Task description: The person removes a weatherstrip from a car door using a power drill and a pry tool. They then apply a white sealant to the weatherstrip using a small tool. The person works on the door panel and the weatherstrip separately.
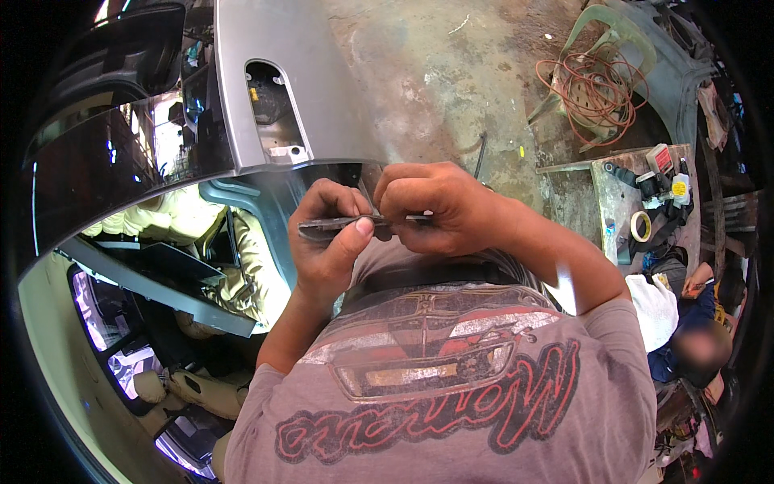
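My left hand (333,242) grips a thin, flat, dark piece (322,227) in front of my waist, with the thumb lying along it. Right beside it, my right hand (431,208) has its fingers curled round the same piece, whose end shows past the knuckles. Exactly what the piece is, I cannot make out. Just beyond my hands stands a silver car panel (318,97) with an oblong cut-out (274,109).
The car's open interior (177,379) is at left. At right are a chair (592,32) with a coiled orange hose (592,105), a worn bench (601,202) with small items and a tape roll (640,218), and another person (669,363) low beside it. Concrete floor (451,89) lies ahead.
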`<state>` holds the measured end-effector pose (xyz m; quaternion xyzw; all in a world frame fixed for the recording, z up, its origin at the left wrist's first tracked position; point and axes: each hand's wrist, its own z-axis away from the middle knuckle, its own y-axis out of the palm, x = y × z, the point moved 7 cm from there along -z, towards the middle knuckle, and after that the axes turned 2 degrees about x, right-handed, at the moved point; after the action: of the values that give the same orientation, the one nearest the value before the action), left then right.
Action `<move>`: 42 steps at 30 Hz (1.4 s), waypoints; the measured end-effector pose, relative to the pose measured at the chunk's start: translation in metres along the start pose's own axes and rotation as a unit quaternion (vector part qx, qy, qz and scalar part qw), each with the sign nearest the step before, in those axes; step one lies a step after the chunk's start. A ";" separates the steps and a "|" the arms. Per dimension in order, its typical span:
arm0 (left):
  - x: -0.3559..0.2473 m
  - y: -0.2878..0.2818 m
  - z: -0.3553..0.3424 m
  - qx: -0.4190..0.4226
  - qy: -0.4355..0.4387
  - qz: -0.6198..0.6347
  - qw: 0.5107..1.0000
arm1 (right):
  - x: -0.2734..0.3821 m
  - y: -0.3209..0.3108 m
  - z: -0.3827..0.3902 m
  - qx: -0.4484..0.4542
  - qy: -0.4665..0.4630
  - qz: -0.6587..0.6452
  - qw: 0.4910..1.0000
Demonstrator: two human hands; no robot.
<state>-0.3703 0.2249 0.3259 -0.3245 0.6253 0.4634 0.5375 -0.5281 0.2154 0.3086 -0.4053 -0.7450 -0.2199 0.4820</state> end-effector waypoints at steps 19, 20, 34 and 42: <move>0.000 -0.004 0.003 -0.014 -0.003 0.002 1.000 | 0.003 0.002 -0.005 -0.012 0.000 -0.009 1.000; 0.000 -0.005 0.004 -0.016 0.001 0.004 1.000 | 0.005 0.002 -0.006 -0.010 -0.005 -0.004 1.000; -0.004 -0.007 0.007 -0.008 0.017 -0.044 0.999 | 0.003 0.005 -0.007 -0.004 0.001 -0.023 1.000; -0.004 -0.011 0.005 -0.006 0.016 -0.050 0.999 | 0.004 0.002 -0.004 -0.021 -0.005 -0.029 0.999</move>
<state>-0.3578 0.2258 0.3274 -0.3654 0.6142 0.4346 0.5480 -0.5254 0.2151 0.3138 -0.3948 -0.7541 -0.2473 0.4629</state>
